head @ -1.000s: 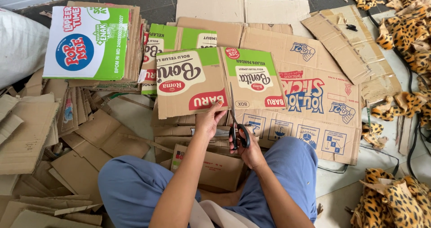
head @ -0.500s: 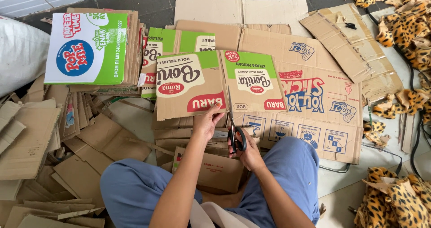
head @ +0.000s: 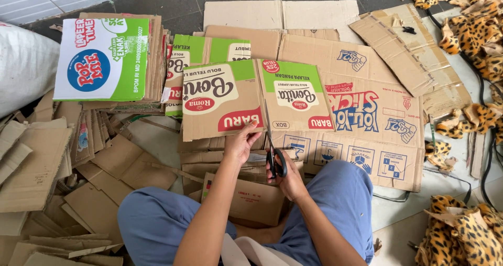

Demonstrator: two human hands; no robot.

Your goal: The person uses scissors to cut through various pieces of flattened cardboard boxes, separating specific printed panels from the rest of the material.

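Both arms reach forward, away from the body. The left hand [head: 242,143] is pinching, thumb under and fingers on top. The right hand [head: 285,171] sits just right of it, fingers curled tight.

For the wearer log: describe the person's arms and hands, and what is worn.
Both forearms are bare, with no sleeves, gloves, watch or bands in view. The left hand shows orange-painted nails; the right hand shows no visible rings. Blue trousers cover the legs.

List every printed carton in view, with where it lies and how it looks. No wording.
Green-and-white flattened carton: top of the left stack, blue round logo.
Brown flattened carton: centre, held by the left hand, green corners, red patches; right hand works scissors on it.
Large brown carton: right, red-and-blue lettering.
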